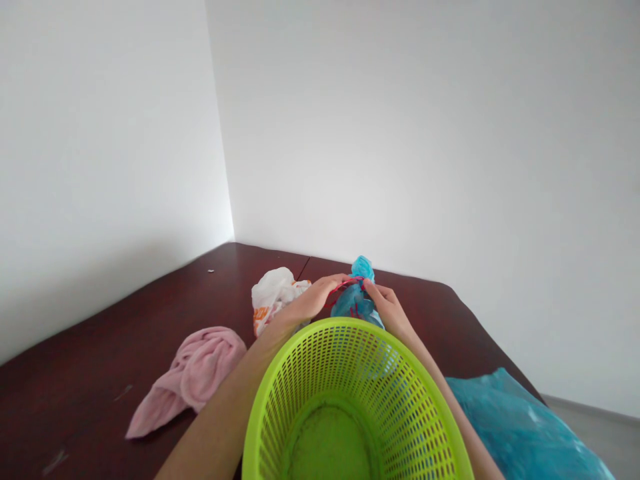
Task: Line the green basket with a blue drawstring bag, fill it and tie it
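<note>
"What's held?"
"The left hand (pixel 319 295) and right hand (pixel 389 308) pinch red string (pixel 346 284) around a blue plastic bag's (pixel 350 304) neck, right between them."
"Edges, room?"
"Green colander (pixel 330 443) nearer; the table's (pixel 125 353) far edge just behind the bag, its surface stretching left past a pink towel (pixel 195 373)."

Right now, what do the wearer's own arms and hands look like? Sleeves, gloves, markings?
Left hand and right hand: ungloved, slim. Both forearms bare as far as they show; no sleeve in view. No watch, bracelet or cable visible. Some fingers are hidden, so can't rule out rings. No clear markings at this size.
</note>
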### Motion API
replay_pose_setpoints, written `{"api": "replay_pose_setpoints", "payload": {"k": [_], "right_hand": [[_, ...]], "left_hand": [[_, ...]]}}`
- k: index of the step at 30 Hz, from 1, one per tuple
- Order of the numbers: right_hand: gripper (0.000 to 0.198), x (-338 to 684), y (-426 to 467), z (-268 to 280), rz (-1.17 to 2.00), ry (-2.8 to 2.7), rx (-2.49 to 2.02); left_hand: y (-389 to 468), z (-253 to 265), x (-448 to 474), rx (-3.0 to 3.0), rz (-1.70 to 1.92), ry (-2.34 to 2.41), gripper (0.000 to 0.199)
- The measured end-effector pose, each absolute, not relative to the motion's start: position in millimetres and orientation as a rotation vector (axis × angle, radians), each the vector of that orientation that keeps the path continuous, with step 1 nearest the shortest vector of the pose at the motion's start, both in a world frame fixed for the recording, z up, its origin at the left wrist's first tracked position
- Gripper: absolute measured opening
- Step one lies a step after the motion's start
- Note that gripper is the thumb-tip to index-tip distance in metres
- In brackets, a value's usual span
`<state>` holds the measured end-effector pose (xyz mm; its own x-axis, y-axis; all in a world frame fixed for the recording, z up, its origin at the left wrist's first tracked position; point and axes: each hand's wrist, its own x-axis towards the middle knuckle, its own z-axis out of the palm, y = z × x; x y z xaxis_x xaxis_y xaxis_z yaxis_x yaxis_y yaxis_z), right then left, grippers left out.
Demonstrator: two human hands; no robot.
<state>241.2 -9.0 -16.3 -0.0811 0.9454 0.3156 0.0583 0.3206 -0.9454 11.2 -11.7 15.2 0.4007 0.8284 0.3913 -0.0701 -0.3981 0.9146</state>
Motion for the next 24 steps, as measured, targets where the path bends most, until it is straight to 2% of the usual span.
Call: {"api": "replay_pose_setpoints", "payload": {"k": [3, 6, 9, 12, 15, 18, 24], "right_hand": [[0.079, 241.2, -5.2, -13.1, 0.976, -1.435, -1.002], [0.077, 240.8, -3.5, -11.1, 0.937, -1.439, -0.983], [0.071, 239.9, -6.8, -7.8, 0.938, -1.430, -0.955], [0.066, 238.6, -12.0, -4.0, 0.966, -1.425, -0.923], [0.064, 238.0, -15.2, -1.4, 0.984, -1.487, -0.900], [0.061, 238.3, -15.6, -0.4, 0.948, -1.561, -0.898], [0.061, 242.1, -11.0, -2.1, 0.789, -1.422, -0.918]], "left_hand": [[-12.0, 19.9, 8.8, 1.694, 1.376, 0.735, 0.043], [-23.2, 33.6, 4.0, 1.755, 1.651, 0.798, 0.040], [-36.9, 45.5, 0.4, 1.960, 1.474, 0.804, 0.039], [-40.9, 44.8, 2.2, 2.177, 1.288, 0.927, 0.028], [-34.2, 35.9, 6.1, 2.252, 1.304, 1.062, 0.023], [-26.2, 30.8, 5.9, 2.243, 1.303, 1.064, 0.009], [-17.3, 30.1, -8.2, 1.981, 1.471, 1.163, 0.012]]}}
